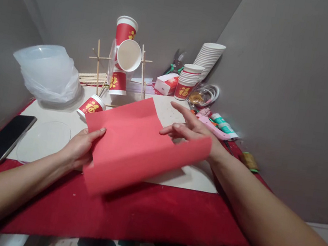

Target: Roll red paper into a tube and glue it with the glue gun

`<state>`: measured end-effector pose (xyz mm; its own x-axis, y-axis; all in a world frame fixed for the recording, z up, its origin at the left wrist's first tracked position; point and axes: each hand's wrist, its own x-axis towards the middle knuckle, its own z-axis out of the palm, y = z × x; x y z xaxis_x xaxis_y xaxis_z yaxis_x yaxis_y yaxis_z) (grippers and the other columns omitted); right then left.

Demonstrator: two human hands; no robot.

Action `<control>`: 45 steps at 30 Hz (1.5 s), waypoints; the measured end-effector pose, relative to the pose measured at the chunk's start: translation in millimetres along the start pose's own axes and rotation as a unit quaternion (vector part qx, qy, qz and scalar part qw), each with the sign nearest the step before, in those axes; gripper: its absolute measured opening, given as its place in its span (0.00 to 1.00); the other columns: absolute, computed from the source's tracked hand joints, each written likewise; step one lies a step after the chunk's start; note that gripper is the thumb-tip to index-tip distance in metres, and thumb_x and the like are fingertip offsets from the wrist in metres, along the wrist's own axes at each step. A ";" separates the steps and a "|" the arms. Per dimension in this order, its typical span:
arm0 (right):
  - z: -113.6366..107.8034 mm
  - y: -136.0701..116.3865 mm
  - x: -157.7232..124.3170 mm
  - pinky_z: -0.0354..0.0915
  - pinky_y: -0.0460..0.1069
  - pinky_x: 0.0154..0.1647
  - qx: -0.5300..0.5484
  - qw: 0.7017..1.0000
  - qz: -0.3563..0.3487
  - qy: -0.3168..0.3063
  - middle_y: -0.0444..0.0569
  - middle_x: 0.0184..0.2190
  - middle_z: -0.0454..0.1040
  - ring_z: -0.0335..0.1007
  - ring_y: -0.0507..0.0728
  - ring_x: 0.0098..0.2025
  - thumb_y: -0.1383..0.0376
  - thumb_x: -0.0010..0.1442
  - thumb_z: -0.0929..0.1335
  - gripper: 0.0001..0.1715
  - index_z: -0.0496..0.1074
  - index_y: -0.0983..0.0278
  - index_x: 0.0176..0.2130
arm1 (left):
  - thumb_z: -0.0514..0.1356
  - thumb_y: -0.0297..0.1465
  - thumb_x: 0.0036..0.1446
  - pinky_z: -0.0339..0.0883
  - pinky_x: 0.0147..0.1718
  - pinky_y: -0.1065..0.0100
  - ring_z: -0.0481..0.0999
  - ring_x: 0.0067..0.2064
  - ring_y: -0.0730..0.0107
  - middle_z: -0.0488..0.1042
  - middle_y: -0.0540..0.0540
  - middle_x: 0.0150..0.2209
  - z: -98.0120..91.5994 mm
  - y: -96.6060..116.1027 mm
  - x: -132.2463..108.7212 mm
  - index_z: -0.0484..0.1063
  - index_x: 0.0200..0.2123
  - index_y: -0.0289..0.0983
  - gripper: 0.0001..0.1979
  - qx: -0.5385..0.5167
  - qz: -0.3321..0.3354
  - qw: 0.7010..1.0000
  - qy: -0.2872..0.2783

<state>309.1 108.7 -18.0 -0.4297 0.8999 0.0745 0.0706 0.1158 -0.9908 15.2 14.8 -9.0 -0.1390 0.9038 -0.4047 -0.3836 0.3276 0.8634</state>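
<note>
A sheet of red paper point(130, 134) is held above the table, its near edge curling up and blurred by motion. My left hand point(81, 145) pinches the paper's left side, thumb on top. Over the paper's right side is my right hand point(190, 125), fingers stretched out and apart; whether it touches the sheet I cannot tell. Behind the paper stands a frame of wooden sticks point(97, 65) with red and white paper cups point(118, 82) stacked in it. Another paper cup point(92, 106) lies tilted just beyond my left hand.
At the left are a phone point(4, 139), a clear disc point(44, 143) and a bowl in a plastic bag point(49, 74). Stacked cups point(185, 86), a small box point(166, 83), pliers point(178, 61), a pink glue gun point(213, 128) and a thread spool point(250, 161) line the back and right.
</note>
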 end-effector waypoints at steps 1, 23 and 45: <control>-0.3 -1.0 -1.5 0.71 0.50 0.40 -0.030 0.999 -0.010 -0.024 0.45 0.37 0.82 0.77 0.55 0.36 0.59 0.58 0.72 0.51 0.50 0.52 0.72 | 0.68 0.28 0.51 0.77 0.32 0.62 0.82 0.30 0.60 0.83 0.40 0.34 0.5 -0.3 -0.1 0.78 0.38 0.33 0.10 0.002 -0.009 1.000 0.002; -10.0 8.7 -3.1 0.70 0.63 0.57 -0.485 0.808 -0.329 -0.061 0.57 0.61 0.72 0.70 0.66 0.61 0.70 0.62 0.67 0.33 0.65 0.58 0.65 | 0.68 0.32 0.52 0.79 0.41 0.58 0.83 0.36 0.58 0.83 0.39 0.38 -4.9 1.7 12.6 0.78 0.43 0.32 0.15 0.022 0.105 0.991 0.075; 11.0 15.3 -11.7 0.66 0.61 0.57 -0.393 0.753 -0.512 -0.123 0.57 0.55 0.77 0.70 0.62 0.60 0.67 0.70 0.63 0.20 0.73 0.59 0.59 | 0.64 0.28 0.56 0.80 0.35 0.57 0.83 0.34 0.57 0.83 0.38 0.38 -13.2 12.2 25.3 0.79 0.44 0.32 0.12 -0.021 0.050 0.991 0.123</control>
<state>305.3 95.4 -35.3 -0.7686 0.0741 0.6355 0.0577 0.9973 -0.0465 -5.1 38.0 -12.7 -0.3951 0.8348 -0.3835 -0.3935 0.2234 0.8918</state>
